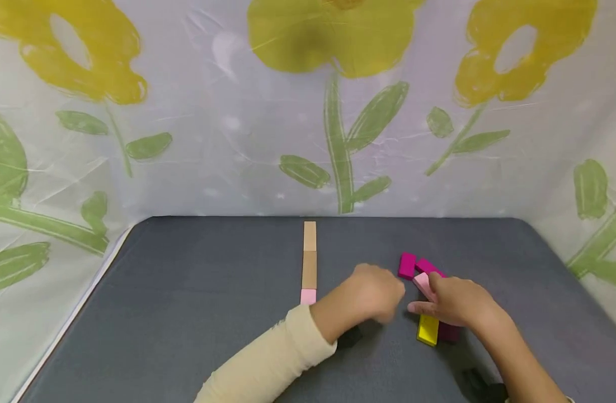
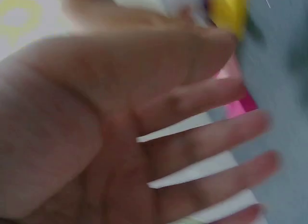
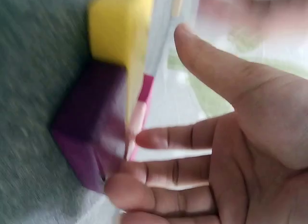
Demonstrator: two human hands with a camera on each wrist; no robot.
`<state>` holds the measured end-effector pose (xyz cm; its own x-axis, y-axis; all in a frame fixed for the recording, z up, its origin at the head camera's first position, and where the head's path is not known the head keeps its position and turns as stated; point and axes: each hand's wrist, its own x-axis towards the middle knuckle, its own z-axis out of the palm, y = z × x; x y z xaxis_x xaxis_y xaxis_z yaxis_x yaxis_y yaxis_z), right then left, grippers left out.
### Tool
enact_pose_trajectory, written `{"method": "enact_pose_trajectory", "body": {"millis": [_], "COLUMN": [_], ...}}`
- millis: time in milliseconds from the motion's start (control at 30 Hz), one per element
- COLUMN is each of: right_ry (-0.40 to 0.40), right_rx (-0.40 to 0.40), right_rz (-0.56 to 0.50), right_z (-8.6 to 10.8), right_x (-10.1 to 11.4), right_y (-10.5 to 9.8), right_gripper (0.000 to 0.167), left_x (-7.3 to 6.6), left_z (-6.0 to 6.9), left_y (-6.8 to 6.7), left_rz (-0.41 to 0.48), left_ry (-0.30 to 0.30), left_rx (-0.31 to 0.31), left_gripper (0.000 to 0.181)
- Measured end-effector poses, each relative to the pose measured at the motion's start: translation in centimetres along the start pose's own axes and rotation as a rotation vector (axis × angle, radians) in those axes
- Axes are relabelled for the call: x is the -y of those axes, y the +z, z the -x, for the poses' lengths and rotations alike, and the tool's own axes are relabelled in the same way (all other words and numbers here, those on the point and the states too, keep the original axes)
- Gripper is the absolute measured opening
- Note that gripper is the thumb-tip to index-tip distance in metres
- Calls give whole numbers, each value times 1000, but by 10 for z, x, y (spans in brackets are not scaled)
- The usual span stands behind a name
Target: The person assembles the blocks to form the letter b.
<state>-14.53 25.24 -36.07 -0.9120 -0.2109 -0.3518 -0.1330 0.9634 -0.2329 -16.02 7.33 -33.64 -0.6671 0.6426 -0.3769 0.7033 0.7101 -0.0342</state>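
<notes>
1. On the left of the gray table [image 1: 202,280] is a thin, straight row. The far tan block [image 1: 310,236] comes first, then the near tan block [image 1: 309,270], then a pale pink block [image 1: 308,296]. The row points straight away from the person, and the cream sleeve [image 1: 272,358] hides what may lie nearer.

2. Next comes the left hand [image 1: 370,291], between the row and the pile of blocks. It is blurry, but the left wrist view shows long fingers with gaps, and I see nothing in them. The pile is to its right.

3. The first magenta block [image 1: 407,265] sits at the pile's far left corner, its long side pointing mostly away from the person.

4. The light pink block [image 1: 423,284] slants, its far end leaning left. It is just ahead of the right hand, which hides its near end.

5. The slanted magenta block [image 1: 431,267] lies behind it, leaning the same way.

6. The yellow block [image 1: 427,330] is on the near side, under the thumb in this view.

7. The right hand [image 1: 459,302] is closest to the pile. Its thumb is wide apart, its fingers gently bent, and it grips nothing that I see. I cannot tell if it touches a block.

8. The dark purple block [image 1: 448,333] is beside the yellow one, on its right.
</notes>
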Motion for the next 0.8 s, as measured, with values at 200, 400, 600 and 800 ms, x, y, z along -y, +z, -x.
{"method": "enact_pose_trajectory", "body": {"millis": [200,400,600,800], "right_ry": [57,-73,-73,-53], "right_rx": [24,89,51,-15], "right_rz": [-17,-174,-173,-44], "right_z": [1,5,7,10], "right_x": [4,-18,-31,-22], "right_y": [6,2,0,2], "right_gripper": [99,42,41,39], "left_x": [1,-19,-28,-31], "left_z": [-65,-83,-76,-56], "left_y": [-8,7,14,20], "left_rz": [24,63,-38,-58], "left_ry": [84,128,52,12], "left_rx": [-126,-173,-225,-175], "left_gripper": [40,30,31,32]}}
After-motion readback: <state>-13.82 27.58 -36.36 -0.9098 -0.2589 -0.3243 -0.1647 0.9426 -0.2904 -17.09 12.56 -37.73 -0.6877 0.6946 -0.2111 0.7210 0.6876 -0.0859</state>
